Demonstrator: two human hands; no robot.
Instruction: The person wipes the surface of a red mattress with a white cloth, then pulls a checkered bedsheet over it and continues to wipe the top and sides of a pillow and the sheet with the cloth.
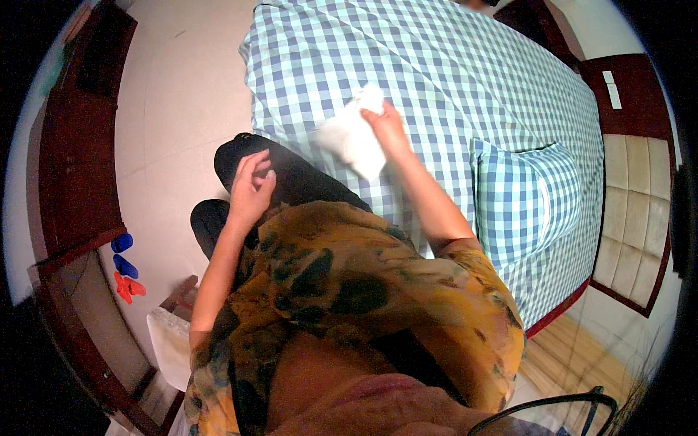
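Note:
My right hand [385, 129] grips a soft white cloth [352, 140] by its upper right part, fingers and thumb pinched on it. The cloth is overexposed, so its weave and folds are hard to make out. It hangs spread over the near left part of a bed [436, 80] covered with a blue and white checked sheet. Over my thigh in dark trousers [302, 171], my left hand [253, 187] is loosely bent with its fingers apart and nothing in it. Whether that hand touches the leg I cannot tell.
A matching checked pillow [527, 196] lies on the bed at the right, near the padded headboard [631, 211]. Dark wooden furniture [80, 160] lines the left wall. Blue slippers [125, 266] and red slippers [129, 288] are on the pale tiled floor [174, 87].

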